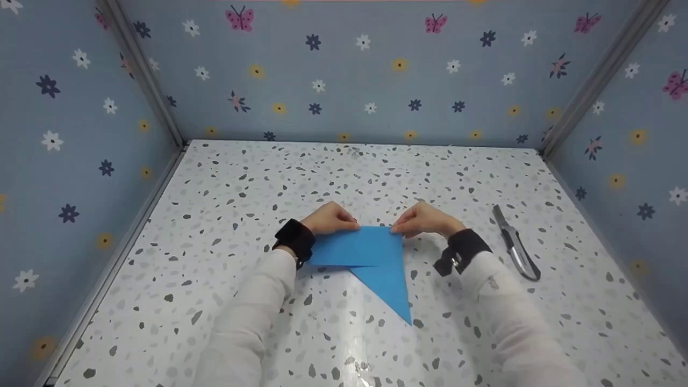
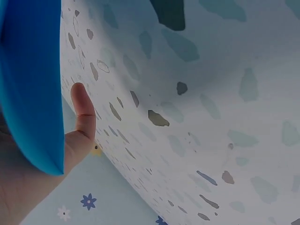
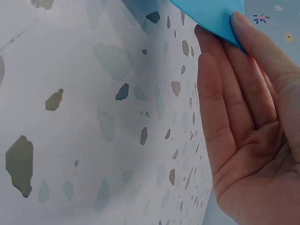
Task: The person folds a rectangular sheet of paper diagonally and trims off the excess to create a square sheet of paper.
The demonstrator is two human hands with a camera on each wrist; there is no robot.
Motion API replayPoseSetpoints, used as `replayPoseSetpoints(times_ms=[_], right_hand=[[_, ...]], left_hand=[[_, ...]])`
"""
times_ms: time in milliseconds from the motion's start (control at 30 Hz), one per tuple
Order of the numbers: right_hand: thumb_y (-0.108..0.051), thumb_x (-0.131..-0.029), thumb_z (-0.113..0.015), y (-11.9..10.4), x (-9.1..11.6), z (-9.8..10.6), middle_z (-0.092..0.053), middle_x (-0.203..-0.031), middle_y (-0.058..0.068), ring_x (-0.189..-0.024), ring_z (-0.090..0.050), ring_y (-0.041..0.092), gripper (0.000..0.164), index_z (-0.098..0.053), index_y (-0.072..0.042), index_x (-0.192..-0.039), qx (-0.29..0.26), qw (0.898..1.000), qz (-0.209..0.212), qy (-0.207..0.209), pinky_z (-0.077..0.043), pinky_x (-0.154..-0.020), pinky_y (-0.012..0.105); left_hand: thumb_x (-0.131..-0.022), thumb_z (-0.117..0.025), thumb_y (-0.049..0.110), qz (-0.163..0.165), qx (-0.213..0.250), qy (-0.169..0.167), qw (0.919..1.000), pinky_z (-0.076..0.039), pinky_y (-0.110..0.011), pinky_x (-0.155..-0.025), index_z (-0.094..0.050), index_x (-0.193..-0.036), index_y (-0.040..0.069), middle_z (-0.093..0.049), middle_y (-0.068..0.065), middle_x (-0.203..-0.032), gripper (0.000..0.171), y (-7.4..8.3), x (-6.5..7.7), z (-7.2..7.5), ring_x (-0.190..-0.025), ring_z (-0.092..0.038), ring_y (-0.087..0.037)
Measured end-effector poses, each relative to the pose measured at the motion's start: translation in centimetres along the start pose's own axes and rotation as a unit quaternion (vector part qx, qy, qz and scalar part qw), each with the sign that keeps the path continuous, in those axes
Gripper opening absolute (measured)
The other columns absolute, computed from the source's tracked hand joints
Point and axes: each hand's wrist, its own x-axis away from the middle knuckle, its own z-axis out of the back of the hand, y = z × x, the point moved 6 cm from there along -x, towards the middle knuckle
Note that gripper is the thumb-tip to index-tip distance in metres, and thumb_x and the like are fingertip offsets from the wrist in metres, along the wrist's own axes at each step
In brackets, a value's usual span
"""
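Observation:
A folded sheet of blue paper (image 1: 359, 247) is between my two hands in the head view, with a flap across its top and a pointed corner hanging toward me. My left hand (image 1: 329, 218) pinches the top edge near its middle. At the top right corner, my right hand (image 1: 423, 219) pinches the paper between thumb and fingers. In the right wrist view the thumb lies on the blue paper (image 3: 215, 16) and the fingers are behind it. The left wrist view shows the blue paper (image 2: 35, 89) curving past the left hand (image 2: 77, 140), hiding most of its fingers.
A utility knife (image 1: 517, 244) with a grey and black handle lies on the speckled tabletop (image 1: 258, 177), right of my right hand. Flower-and-butterfly panels (image 1: 349, 70) enclose the table at the back and sides. Black bands (image 1: 295, 240) are strapped round both wrists.

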Motion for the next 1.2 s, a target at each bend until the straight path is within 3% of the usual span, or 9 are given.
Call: replayPoseSetpoints(times_ms=[233,533,933,1067,1200], right_hand=[[-0.016,-0.096,-0.073,-0.1,0.1,-0.2,-0.081,-0.101,0.006,-0.078,-0.073,0.001,0.026,-0.077,0.004,-0.112,0.024,0.999,0.022,-0.003,-0.064,-0.082,0.026],[-0.019,-0.096,-0.073,0.4,0.3,0.3,-0.08,-0.106,0.014,-0.079,-0.073,0.003,0.027,-0.077,0.003,-0.111,0.038,0.999,0.014,0.015,-0.064,-0.084,0.028],[-0.019,-0.096,-0.073,0.3,0.5,0.7,-0.079,-0.11,0.017,-0.083,-0.074,0.006,0.029,-0.077,0.004,-0.113,0.034,0.999,0.02,0.022,-0.064,-0.086,0.03],[-0.019,-0.096,-0.073,0.7,0.6,0.9,-0.079,-0.109,0.016,-0.081,-0.073,0.004,0.029,-0.076,0.004,-0.114,0.033,0.999,0.017,0.024,-0.064,-0.085,0.029],[-0.018,-0.095,-0.074,1.5,0.8,1.4,-0.081,-0.104,0.012,-0.078,-0.072,0.003,0.028,-0.076,0.004,-0.113,0.03,0.999,0.009,0.033,-0.064,-0.082,0.025]], left_hand=[[-0.096,-0.073,0.023,0.004,-0.002,0.002,1.0,-0.042,-0.015,-0.068,-0.08,-0.108,-0.001,-0.079,-0.017,-0.103,0.027,-0.2,-0.1,-0.3,-0.069,-0.052,-0.003],[-0.095,-0.074,0.026,0.023,0.01,-0.003,0.9997,-0.037,-0.017,-0.061,-0.081,-0.102,0.001,-0.067,0.006,-0.077,0.027,-1.3,-0.3,-0.4,-0.06,-0.048,-0.003],[-0.096,-0.073,0.031,0.03,0.017,0.0,0.9994,-0.041,-0.017,-0.062,-0.081,-0.109,0.005,-0.079,-0.009,-0.093,0.03,-1.9,0.5,-0.1,-0.062,-0.053,-0.002],[-0.095,-0.074,0.028,0.03,0.019,0.002,0.9994,-0.041,-0.017,-0.062,-0.081,-0.106,0.003,-0.077,-0.002,-0.086,0.028,-2.5,0.6,0.2,-0.063,-0.052,-0.002],[-0.096,-0.074,0.025,0.028,0.02,0.005,0.9994,-0.035,-0.019,-0.062,-0.081,-0.098,-0.001,-0.063,0.008,-0.073,0.027,-3.1,0.9,0.6,-0.062,-0.045,-0.005]])
